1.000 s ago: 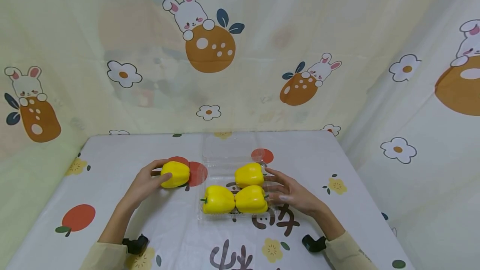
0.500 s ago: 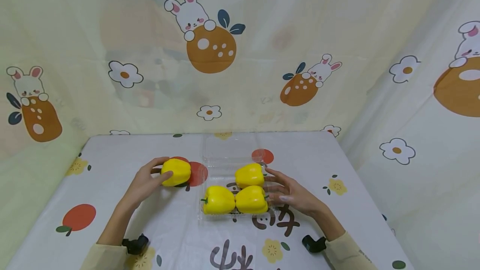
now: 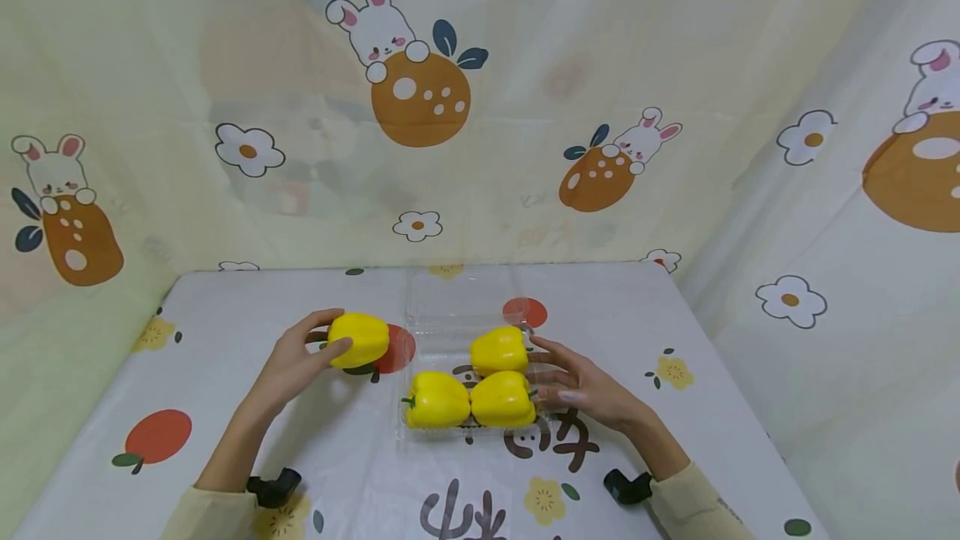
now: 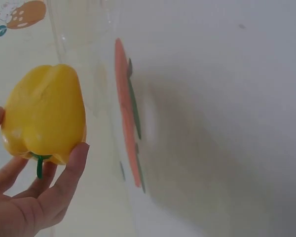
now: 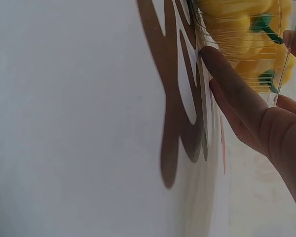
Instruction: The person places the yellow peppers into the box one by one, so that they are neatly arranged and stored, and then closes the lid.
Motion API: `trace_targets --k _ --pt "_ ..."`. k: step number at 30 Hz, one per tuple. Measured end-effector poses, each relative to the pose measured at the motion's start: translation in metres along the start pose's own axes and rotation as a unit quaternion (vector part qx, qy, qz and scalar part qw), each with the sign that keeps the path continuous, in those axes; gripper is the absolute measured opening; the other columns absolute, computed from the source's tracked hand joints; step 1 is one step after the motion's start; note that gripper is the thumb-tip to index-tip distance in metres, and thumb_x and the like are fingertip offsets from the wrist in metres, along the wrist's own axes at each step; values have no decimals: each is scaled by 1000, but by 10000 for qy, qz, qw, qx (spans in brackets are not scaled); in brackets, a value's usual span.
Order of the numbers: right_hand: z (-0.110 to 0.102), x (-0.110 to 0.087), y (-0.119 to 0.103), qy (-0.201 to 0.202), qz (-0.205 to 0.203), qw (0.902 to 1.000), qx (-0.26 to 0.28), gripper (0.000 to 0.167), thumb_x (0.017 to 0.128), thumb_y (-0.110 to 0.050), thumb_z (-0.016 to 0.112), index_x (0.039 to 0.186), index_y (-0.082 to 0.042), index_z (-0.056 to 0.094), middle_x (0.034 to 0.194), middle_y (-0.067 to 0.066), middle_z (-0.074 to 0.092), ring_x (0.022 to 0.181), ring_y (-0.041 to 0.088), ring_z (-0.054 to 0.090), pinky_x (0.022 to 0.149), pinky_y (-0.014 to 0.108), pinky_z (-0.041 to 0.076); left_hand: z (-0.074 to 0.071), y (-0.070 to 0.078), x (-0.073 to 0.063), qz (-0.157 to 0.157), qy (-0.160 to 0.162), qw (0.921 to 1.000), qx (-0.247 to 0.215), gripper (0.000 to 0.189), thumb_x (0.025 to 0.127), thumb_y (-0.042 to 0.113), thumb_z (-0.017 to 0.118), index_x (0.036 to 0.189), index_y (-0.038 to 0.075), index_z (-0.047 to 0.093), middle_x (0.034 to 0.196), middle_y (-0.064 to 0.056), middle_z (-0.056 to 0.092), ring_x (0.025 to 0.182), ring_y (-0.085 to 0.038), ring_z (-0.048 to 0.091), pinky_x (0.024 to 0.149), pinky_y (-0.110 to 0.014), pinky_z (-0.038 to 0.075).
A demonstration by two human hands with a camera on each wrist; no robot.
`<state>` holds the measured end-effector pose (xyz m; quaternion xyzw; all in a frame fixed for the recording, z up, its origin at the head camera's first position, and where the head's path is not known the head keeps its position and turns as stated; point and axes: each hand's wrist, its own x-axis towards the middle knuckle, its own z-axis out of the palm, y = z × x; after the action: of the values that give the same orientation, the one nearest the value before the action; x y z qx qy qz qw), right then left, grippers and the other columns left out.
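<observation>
My left hand (image 3: pixel 294 361) holds a yellow bell pepper (image 3: pixel 360 340), thumb on one side and fingers on the other. In the left wrist view the pepper (image 4: pixel 45 109) hangs above the table, its green stem (image 4: pixel 39 167) pointing back to the palm. To its right sits a clear plastic clamshell box (image 3: pixel 431 342) with its lid (image 3: pixel 465 294) folded back. Three yellow bell peppers lie in it: front left (image 3: pixel 438 400), front right (image 3: pixel 504 399) and back right (image 3: pixel 498 351). My right hand (image 3: pixel 588 390) touches the box's right side with extended fingers (image 5: pixel 237 84); nothing is in its palm.
A white printed cloth (image 3: pixel 360 457) covers the table, and a patterned curtain (image 3: pixel 510 190) stands at its back and sides. Black wrist devices, one on the left (image 3: pixel 273 487) and one on the right (image 3: pixel 628 487), stick inward from the sleeves.
My left hand has lifted the held bell pepper slightly and carried it a little to the right, toward the box. The right hand and the peppers in the box have stayed put.
</observation>
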<state>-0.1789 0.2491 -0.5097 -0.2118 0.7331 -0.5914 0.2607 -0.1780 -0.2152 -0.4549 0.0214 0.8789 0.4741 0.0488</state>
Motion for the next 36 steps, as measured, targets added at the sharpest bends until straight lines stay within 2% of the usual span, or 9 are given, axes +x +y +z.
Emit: trace_targets --k 15,24,32,36 --pt "-1 -1 1 -26 -63 10000 1 86 103 -22 67 171 -18 16 170 25 32 147 52 48 106 52 60 3 17 -5 253 176 9995 91 60 102 33 70 155 11 50 156 -21 53 135 -44 54 94 -44 65" --pt "0 -1 -1 -46 -81 10000 -3 86 102 -21 67 171 -17 15 170 25 32 147 53 48 107 51 59 9 27 -3 263 71 9996 -7 59 102 32 70 154 12 51 148 -21 59 128 -39 57 92 -35 62" --pt "-2 -2 0 -80 -139 9999 46 87 103 -23 67 171 -16 15 170 25 32 147 52 48 107 51 59 15 34 -2 292 -25 9995 -64 59 102 32 70 154 12 51 149 -18 59 130 -37 57 105 -48 59" --pt "-1 -2 0 -87 -147 9998 82 87 102 -25 68 171 -16 15 170 25 31 147 52 48 107 51 59 18 38 -1 347 -58 9993 -105 59 102 30 71 154 12 52 149 -19 59 130 -38 58 104 -49 60"
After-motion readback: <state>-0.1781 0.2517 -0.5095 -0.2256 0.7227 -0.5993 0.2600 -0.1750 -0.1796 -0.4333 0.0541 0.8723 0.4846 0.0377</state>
